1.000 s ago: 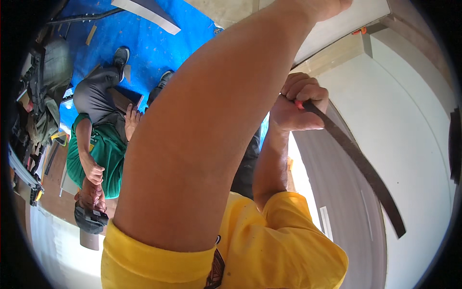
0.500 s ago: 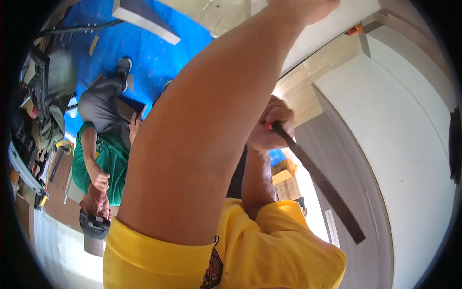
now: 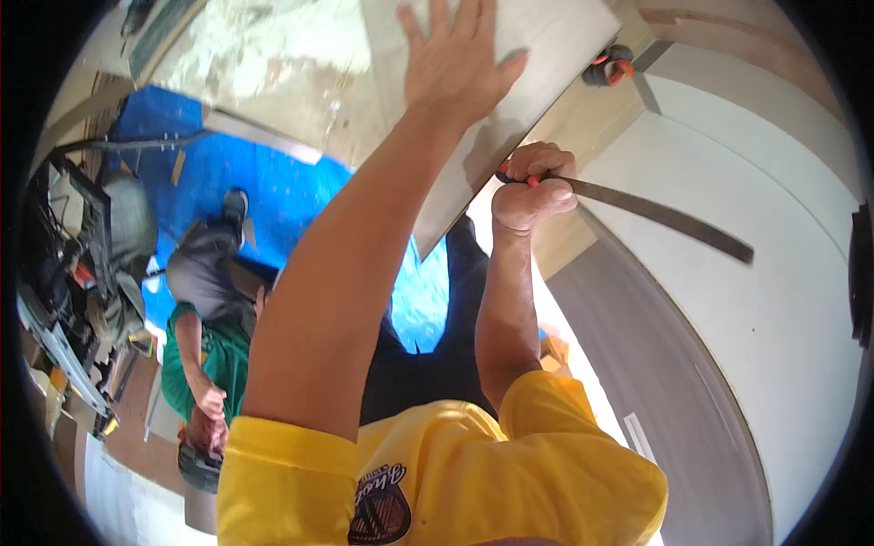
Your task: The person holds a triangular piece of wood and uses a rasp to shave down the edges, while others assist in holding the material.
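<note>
File: the long, flat, dark file (image 3: pixel 660 215) lies right of the panel (image 3: pixel 564 41), clear of its top as seen from above.
Long axis: left to right, the tip a little nearer the body than the grip.
Right hand (image 3: pixel 535 193): a fist around the file's handle (image 3: pixel 503 172), thumb toward the blade; just beside the panel's right edge, though whether it touches cannot be told.
Left hand (image 3: pixel 455 77): wide, fingers spread, palm down, apparently flat on the panel; farther from the body than the fist.
Panel edge: runs from near left to far right, so the file's line meets it at a steep angle, handle end closest.
Nearer hand: the right, for both file and edge.
Left of panel: a stained surface (image 3: pixel 332 123).
Far right: a red-and-black tool (image 3: pixel 610 68), apart from the file.
</note>
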Demonstrator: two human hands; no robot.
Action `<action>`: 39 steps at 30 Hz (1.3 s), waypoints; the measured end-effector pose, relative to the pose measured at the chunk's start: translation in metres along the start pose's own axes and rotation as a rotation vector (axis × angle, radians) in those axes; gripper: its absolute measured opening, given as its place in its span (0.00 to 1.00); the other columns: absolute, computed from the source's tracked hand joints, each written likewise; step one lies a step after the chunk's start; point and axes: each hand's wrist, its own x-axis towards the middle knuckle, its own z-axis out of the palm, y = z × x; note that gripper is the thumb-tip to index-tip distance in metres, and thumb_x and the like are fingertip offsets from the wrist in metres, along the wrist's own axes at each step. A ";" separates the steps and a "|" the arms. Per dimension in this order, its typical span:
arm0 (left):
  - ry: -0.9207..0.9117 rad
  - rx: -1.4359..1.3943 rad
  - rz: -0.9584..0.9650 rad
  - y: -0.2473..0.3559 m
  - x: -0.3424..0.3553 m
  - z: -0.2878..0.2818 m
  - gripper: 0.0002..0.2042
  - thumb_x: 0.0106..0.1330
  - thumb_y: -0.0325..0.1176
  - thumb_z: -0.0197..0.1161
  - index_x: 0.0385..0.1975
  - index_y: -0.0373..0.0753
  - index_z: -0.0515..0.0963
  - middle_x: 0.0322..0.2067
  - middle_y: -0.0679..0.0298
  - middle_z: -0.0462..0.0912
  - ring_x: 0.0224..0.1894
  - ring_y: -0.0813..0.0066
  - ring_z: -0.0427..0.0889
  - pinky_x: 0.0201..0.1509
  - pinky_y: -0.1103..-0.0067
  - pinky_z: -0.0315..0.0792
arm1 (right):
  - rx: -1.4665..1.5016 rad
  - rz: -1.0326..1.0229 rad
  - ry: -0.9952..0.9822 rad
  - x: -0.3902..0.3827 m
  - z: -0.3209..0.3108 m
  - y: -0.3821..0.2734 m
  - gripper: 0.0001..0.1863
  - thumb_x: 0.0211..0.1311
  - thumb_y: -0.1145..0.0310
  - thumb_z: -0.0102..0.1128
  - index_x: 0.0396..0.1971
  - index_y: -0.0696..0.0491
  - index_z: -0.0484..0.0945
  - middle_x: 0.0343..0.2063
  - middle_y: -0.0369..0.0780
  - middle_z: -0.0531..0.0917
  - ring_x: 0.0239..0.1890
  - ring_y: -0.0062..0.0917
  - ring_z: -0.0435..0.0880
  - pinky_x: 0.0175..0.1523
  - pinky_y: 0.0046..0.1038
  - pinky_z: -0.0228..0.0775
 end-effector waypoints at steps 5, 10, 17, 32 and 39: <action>0.000 -0.006 0.016 0.004 -0.004 0.003 0.38 0.67 0.58 0.58 0.71 0.40 0.64 0.73 0.57 0.61 0.76 0.42 0.52 0.72 0.36 0.41 | -0.167 -0.020 0.084 0.095 -0.010 0.036 0.35 0.75 0.37 0.38 0.20 0.55 0.63 0.13 0.36 0.67 0.16 0.21 0.64 0.20 0.25 0.56; -0.021 -0.024 -0.070 0.011 0.003 -0.004 0.34 0.68 0.52 0.59 0.69 0.38 0.66 0.71 0.56 0.63 0.75 0.46 0.55 0.74 0.41 0.43 | -0.420 0.172 0.000 0.265 -0.021 0.056 0.31 0.73 0.45 0.53 0.24 0.60 0.76 0.20 0.36 0.75 0.21 0.23 0.70 0.28 0.29 0.62; 0.119 -0.032 -0.480 0.007 -0.029 -0.015 0.29 0.68 0.39 0.61 0.68 0.36 0.65 0.69 0.50 0.66 0.74 0.46 0.58 0.74 0.45 0.44 | -0.413 0.663 -1.057 0.385 0.049 0.100 0.27 0.71 0.50 0.56 0.46 0.64 0.81 0.30 0.40 0.85 0.33 0.23 0.82 0.44 0.32 0.75; 0.133 -0.519 -1.443 0.033 -0.159 -0.028 0.27 0.74 0.52 0.57 0.44 0.25 0.82 0.36 0.46 0.87 0.41 0.57 0.85 0.47 0.67 0.77 | -0.461 0.672 -1.110 0.322 0.043 0.070 0.24 0.71 0.49 0.56 0.38 0.59 0.81 0.24 0.35 0.75 0.31 0.20 0.70 0.38 0.31 0.66; -0.137 -0.460 -1.336 -0.004 -0.196 -0.017 0.36 0.74 0.64 0.44 0.45 0.30 0.83 0.40 0.37 0.84 0.48 0.38 0.82 0.54 0.56 0.74 | -0.514 0.543 -0.962 0.292 0.036 0.037 0.24 0.70 0.49 0.53 0.45 0.56 0.84 0.34 0.53 0.86 0.44 0.48 0.85 0.51 0.40 0.74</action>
